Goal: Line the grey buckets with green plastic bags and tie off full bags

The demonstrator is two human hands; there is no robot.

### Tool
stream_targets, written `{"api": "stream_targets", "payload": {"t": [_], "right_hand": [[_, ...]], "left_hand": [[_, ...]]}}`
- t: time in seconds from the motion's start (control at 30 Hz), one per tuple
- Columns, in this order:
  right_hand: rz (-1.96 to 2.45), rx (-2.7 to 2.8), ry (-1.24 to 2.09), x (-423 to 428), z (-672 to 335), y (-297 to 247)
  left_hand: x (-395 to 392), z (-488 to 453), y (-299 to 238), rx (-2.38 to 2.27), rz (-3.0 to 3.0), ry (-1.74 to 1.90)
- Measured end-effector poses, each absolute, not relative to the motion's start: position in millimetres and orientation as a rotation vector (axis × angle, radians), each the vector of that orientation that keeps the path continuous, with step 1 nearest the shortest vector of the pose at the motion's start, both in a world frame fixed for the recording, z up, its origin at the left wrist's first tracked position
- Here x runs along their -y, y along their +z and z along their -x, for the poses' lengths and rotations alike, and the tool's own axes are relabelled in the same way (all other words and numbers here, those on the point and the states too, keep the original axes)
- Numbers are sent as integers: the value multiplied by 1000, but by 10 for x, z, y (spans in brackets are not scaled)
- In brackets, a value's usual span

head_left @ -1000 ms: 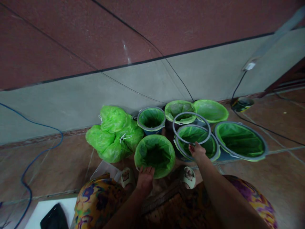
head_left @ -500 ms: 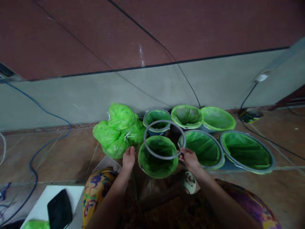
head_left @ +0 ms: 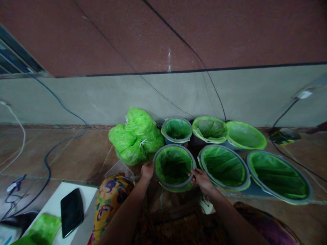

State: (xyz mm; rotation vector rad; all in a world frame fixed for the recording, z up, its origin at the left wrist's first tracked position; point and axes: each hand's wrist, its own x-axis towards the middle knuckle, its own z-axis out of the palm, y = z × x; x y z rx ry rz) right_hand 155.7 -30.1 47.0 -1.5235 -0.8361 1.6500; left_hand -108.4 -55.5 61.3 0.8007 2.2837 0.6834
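A small bin lined with a green bag (head_left: 173,166) stands right in front of me on the floor. A grey ring (head_left: 156,154) lies on its rim over the bag. My left hand (head_left: 147,170) grips the ring's left side with closed fingers. My right hand (head_left: 201,179) pinches the ring's right side at the rim. Both forearms reach down from the bottom of the view.
Several more green-lined bins (head_left: 223,166) stand behind and to the right along the grey wall. Tied green bags (head_left: 135,139) are piled at the left. A black phone (head_left: 72,211) lies on a white surface at lower left. Cables (head_left: 48,153) run over the floor.
My right hand carried the grey ring from above the right-hand bin over to the near bin and lowered it onto the rim. My left hand moved up to take the ring's left side.
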Motion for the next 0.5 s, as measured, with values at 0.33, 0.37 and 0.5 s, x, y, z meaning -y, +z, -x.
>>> {"api": "stream_targets", "payload": {"t": [0.33,0.37,0.5], "right_hand": [[1583,799,1665,272,-1558,511],[1598,807,1658,267,-1561,527],[1661,845,1637,264,-1576,548]], "left_hand": [[498,1083,545,-2305,-832,657],[500,1078,531,-2305,-842,653],[513,1049,489,-2310,-884,635]]}}
